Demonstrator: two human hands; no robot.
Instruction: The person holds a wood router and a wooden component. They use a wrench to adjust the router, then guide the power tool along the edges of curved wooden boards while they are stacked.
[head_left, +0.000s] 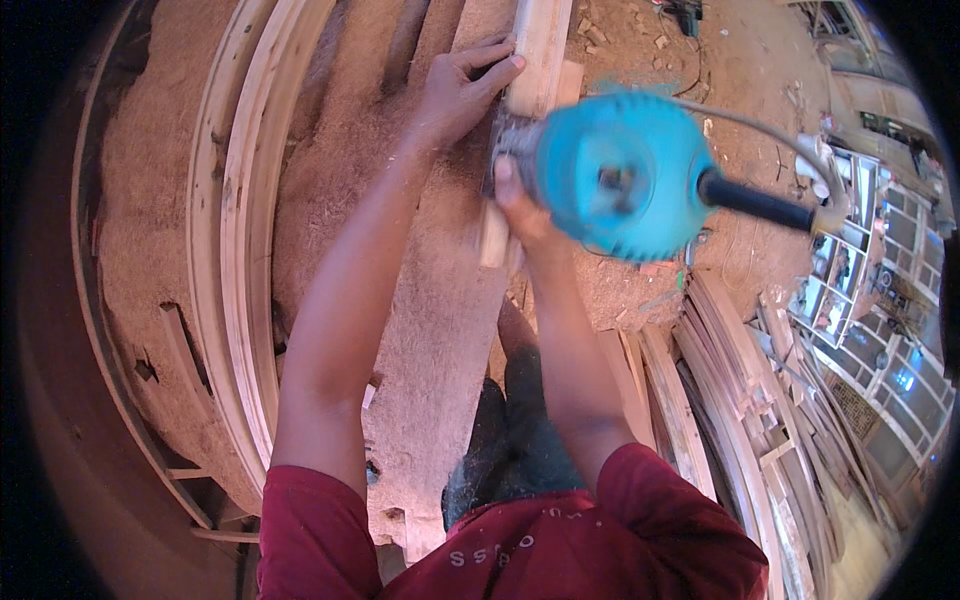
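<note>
My right hand (528, 212) grips a teal power tool, which looks like a router (630, 175), near its grey base end. The router lies on its side, blurred by motion, with its black cord sleeve pointing right. Its base sits against a pale wooden strip (543, 50); the bit is hidden. My left hand (460, 95) is just beyond the router, closed at the strip's left edge, with thumb and forefinger on the wood. Under both hands runs a long, dusty wooden bench board (430, 330). A short wood end (493, 238) shows below the router's base.
Long pale timbers (240, 200) lie along the left on a sawdust-covered surface. Stacked planks (730, 380) fill the lower right. The router's cord (760, 125) loops over the sawdust-strewn floor at right. White frames (850, 240) stand beyond it.
</note>
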